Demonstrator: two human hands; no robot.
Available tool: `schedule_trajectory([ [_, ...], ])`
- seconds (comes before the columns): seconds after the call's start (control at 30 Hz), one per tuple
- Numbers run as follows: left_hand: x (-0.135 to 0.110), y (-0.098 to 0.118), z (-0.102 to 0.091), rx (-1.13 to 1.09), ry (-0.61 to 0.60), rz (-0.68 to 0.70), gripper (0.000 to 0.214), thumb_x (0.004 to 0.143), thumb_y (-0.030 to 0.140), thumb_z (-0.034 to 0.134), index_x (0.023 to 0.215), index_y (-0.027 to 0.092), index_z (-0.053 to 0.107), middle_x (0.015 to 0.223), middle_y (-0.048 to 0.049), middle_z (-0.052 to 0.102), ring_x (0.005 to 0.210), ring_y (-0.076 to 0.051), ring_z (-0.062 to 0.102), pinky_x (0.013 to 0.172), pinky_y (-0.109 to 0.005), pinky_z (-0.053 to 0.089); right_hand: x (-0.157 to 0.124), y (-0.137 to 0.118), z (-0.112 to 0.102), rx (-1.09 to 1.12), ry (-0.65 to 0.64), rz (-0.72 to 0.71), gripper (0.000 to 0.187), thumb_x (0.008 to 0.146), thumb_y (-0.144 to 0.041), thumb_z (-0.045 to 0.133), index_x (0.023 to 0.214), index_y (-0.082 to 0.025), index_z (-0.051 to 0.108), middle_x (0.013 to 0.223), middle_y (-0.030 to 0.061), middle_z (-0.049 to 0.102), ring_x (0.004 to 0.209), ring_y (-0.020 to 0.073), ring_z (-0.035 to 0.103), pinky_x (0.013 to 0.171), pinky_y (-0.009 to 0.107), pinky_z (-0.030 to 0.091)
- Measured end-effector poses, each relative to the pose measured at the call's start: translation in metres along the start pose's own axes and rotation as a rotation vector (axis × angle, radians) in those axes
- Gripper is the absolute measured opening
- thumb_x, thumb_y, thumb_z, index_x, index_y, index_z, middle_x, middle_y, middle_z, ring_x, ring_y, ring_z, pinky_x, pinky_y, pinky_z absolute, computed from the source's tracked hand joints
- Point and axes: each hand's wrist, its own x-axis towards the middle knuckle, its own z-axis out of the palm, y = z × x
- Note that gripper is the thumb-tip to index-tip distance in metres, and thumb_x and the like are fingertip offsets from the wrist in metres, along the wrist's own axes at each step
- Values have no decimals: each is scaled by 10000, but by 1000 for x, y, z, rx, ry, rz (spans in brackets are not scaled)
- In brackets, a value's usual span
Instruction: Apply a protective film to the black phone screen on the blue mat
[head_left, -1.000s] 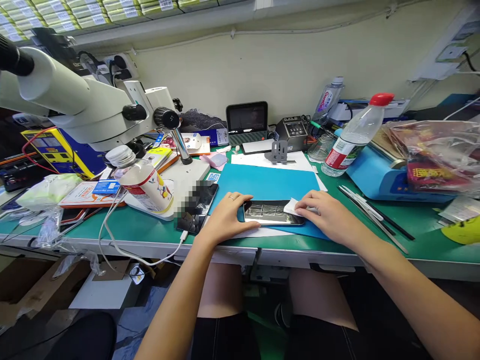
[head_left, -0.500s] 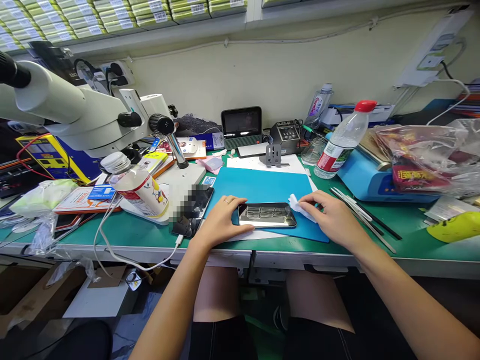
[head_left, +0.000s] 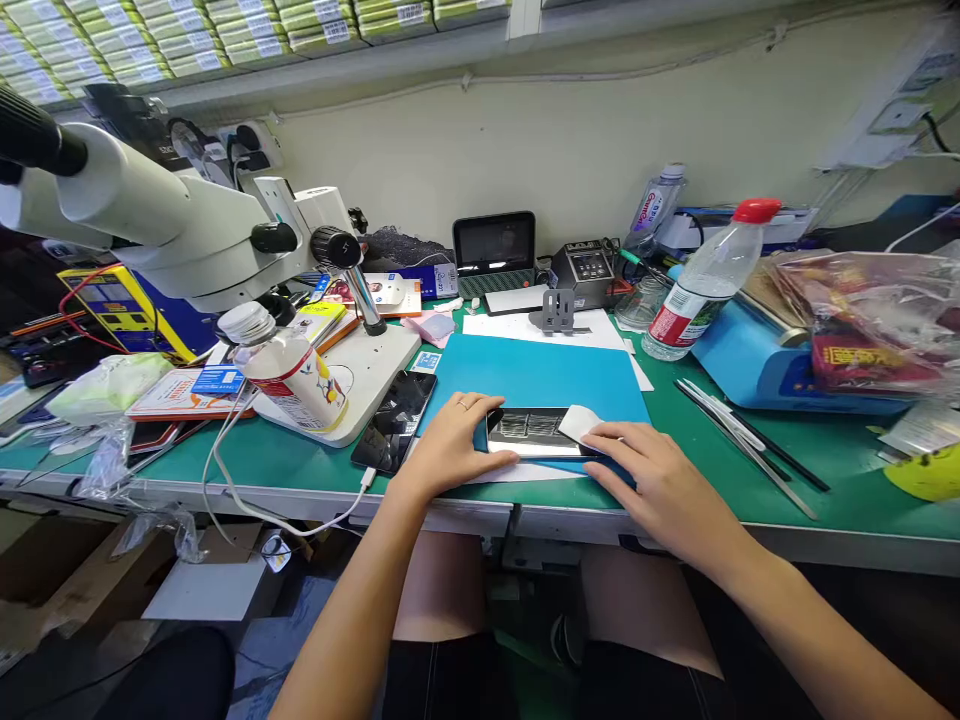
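A smartphone point(head_left: 529, 425) with a shiny dark face lies flat, long side towards me, on a blue mat point(head_left: 555, 365). My left hand point(head_left: 454, 445) grips its left end, thumb along the near edge and fingers at the far edge. Over the phone's right end lies a white wipe point(head_left: 579, 422), its near part under the fingers of my right hand point(head_left: 649, 470). Those fingers press the wipe against the glass. Left of my left hand rests a second dark phone point(head_left: 395, 420), with a white cable point(head_left: 330, 522) plugged into its near end.
A microscope point(head_left: 187, 225) and a milky drink bottle point(head_left: 289, 370) stand at left. To the right are a red-capped bottle point(head_left: 705, 285), thin sticks point(head_left: 739, 430) and a blue scale-like device point(head_left: 772, 350). Behind the mat sit a small screen point(head_left: 495, 245) and a grey metal bracket point(head_left: 557, 312).
My right hand has moved left with the wipe, from beside the phone onto its right end. The left hand keeps its grip. The whole view has shifted slightly.
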Motion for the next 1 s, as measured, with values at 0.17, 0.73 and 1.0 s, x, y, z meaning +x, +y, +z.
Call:
schedule_trajectory([
  [0.17, 0, 1, 1, -6, 8, 2, 648, 826, 491, 759, 1375, 238, 527, 1298, -76, 613, 1200, -298, 530, 1027, -430, 453, 0, -11, 10, -108, 3, -79, 521, 1001, -496, 478, 1372, -135, 538, 1359, 183, 605, 1260, 337, 544, 1001, 492, 448],
  [0.73, -1, 1, 3, -23, 10, 0, 624, 830, 398, 771, 1372, 223, 515, 1273, -88, 617, 1194, -297, 529, 1039, -446, 441, 35, -45, 26, -94, -73, -54, 581, 971, -563, 505, 1315, -103, 590, 1332, 197, 643, 1242, 328, 580, 1117, 571, 370],
  [1.0, -2, 4, 4, -47, 36, -8, 615, 838, 353, 764, 1378, 237, 494, 1223, -83, 627, 1144, -289, 548, 977, -434, 476, 55, -71, 34, -10, -83, -63, 655, 927, -620, 551, 1281, -71, 599, 1270, 183, 671, 1203, 311, 583, 1093, 485, 404],
])
